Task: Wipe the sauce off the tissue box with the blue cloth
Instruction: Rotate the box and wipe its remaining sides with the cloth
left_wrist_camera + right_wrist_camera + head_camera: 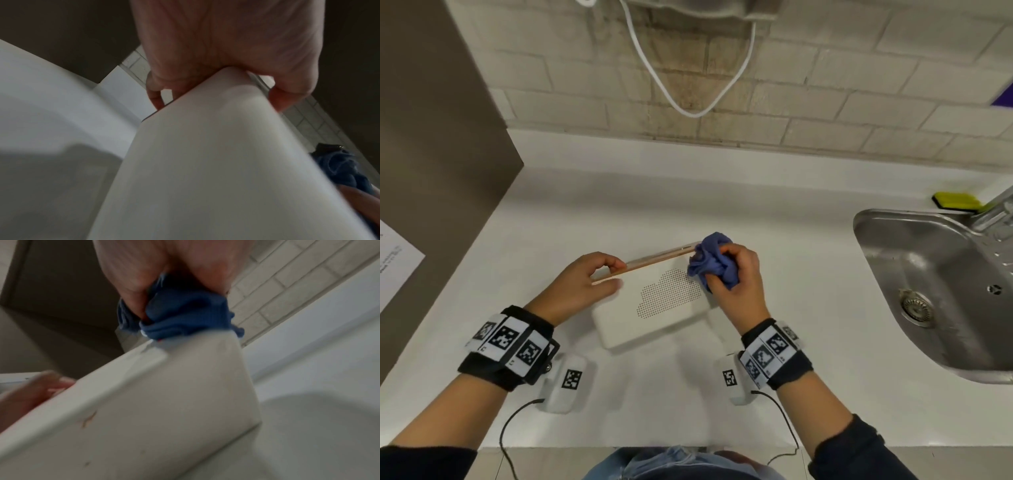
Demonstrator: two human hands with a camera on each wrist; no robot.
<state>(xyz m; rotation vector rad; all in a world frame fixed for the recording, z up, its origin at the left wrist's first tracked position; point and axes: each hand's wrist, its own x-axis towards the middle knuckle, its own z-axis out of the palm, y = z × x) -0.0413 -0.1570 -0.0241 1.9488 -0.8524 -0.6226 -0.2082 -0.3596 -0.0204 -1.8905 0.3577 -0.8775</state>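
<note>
A white tissue box [650,308] with a dotted cloud pattern and a thin wooden top edge stands tilted on the white counter [791,394]. My left hand [582,284] grips its upper left corner, thumb on the near face and fingers over the wooden edge. My right hand [736,277] holds a bunched blue cloth [710,262] pressed against the box's upper right corner. In the right wrist view the blue cloth [185,316] sits on the box's top corner, and faint brownish smears [88,418] mark the box [164,410] side. The left wrist view shows my left hand [216,65] clamped over the box [205,162] end.
A steel sink [941,294] lies to the right with a yellow-green sponge [959,201] behind it. A brown cabinet side [431,154] bounds the left. A white cable [688,85] hangs against the tiled wall. A sheet of paper [393,260] shows at far left.
</note>
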